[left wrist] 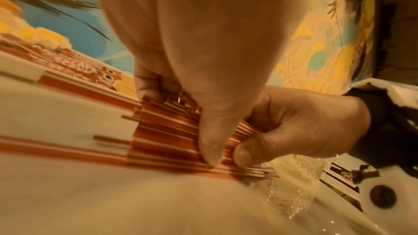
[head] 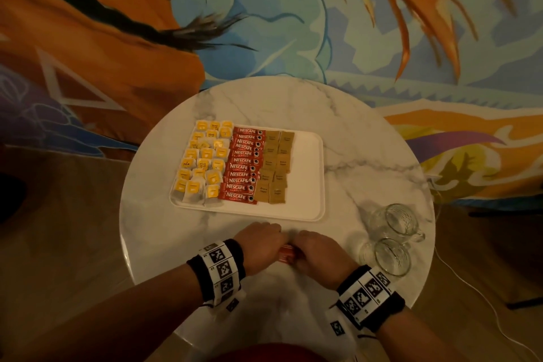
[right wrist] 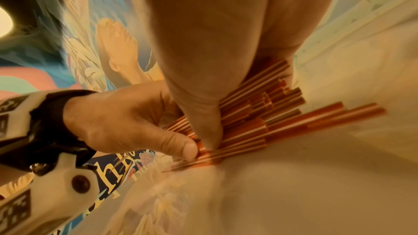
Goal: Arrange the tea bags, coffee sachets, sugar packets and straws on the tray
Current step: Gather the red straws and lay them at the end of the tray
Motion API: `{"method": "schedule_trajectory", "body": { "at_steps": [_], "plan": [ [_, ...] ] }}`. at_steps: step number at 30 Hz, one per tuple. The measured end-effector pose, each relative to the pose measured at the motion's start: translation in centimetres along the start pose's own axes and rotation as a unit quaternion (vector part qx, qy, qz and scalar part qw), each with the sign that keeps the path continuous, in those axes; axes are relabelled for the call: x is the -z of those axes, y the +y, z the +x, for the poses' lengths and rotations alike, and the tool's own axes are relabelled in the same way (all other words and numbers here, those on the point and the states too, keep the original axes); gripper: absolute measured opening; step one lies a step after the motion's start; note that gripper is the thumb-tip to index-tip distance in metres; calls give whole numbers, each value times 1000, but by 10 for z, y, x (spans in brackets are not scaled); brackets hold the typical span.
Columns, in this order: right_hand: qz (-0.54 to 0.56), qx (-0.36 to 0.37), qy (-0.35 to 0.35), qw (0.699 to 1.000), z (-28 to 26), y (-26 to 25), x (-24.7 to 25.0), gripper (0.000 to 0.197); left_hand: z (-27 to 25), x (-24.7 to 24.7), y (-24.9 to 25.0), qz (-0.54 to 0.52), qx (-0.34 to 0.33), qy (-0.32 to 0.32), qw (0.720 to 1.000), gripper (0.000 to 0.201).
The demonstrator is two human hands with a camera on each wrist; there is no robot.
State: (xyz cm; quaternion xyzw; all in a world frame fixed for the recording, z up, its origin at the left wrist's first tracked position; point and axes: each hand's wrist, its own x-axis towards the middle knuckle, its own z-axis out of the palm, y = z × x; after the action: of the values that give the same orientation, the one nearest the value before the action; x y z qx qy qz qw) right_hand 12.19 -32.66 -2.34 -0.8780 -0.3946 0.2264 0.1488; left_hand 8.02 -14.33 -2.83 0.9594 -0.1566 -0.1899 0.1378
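My left hand (head: 258,244): fingers and thumb curled round one end of the bundle of straws (head: 286,253), at about 6 o'clock on the surface (head: 367,156), knuckles up.
My right hand (head: 318,253): wrapped round the other end of the same bundle, touching my left hand over the middle of it.
Straws: red-orange with thin pale stripes, lying flat on the surface between my two hands; in the wrist views the ends stick out unevenly past my fingers, some longer than others, and a few lie loose beside the bundle.
Tray (head: 308,173): white, rectangular, at the centre of the round marble surface, just toward 12 o'clock from my hands and not touching them.
Tea bags (head: 202,161): yellow-tagged, in three columns filling the 9 o'clock end of the tray, a few spilling over its rim.
Coffee sachets (head: 242,164): red sticks in one overlapping column, right beside the tea bags on their 3 o'clock side.
Sugar packets (head: 274,167): brown, in two columns next to the coffee sachets; the 3 o'clock end of the tray beyond them is bare.
Glass mugs (head: 393,238): two clear ones lying on their sides at about 4 o'clock on the surface, near my right hand but apart from it.
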Motion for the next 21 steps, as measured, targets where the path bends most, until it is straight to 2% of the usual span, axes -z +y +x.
{"method": "schedule_trajectory", "body": {
  "at_steps": [5,9,11,13,16,18,21],
  "plan": [
    [-4,7,-11,1000,7,-1,4,27,-9,14,-4,-27,-8,7,1000,29],
    [29,9,8,1000,9,-3,14,33,-13,32,-11,-78,4,23,997,30],
    [50,4,11,999,10,-4,21,29,-13,39,-17,-122,9,62,991,23],
    [79,1,11,997,10,-2,26,19,-15,43,-23,-190,25,132,973,24],
    [113,-2,15,993,11,2,32,15,-19,48,-36,-273,85,210,935,48],
    [141,-4,20,990,10,2,34,15,-22,48,-42,-309,115,237,914,56],
    [210,1,20,978,9,-2,33,18,-27,50,-40,-435,123,252,855,48]
  ]
}}
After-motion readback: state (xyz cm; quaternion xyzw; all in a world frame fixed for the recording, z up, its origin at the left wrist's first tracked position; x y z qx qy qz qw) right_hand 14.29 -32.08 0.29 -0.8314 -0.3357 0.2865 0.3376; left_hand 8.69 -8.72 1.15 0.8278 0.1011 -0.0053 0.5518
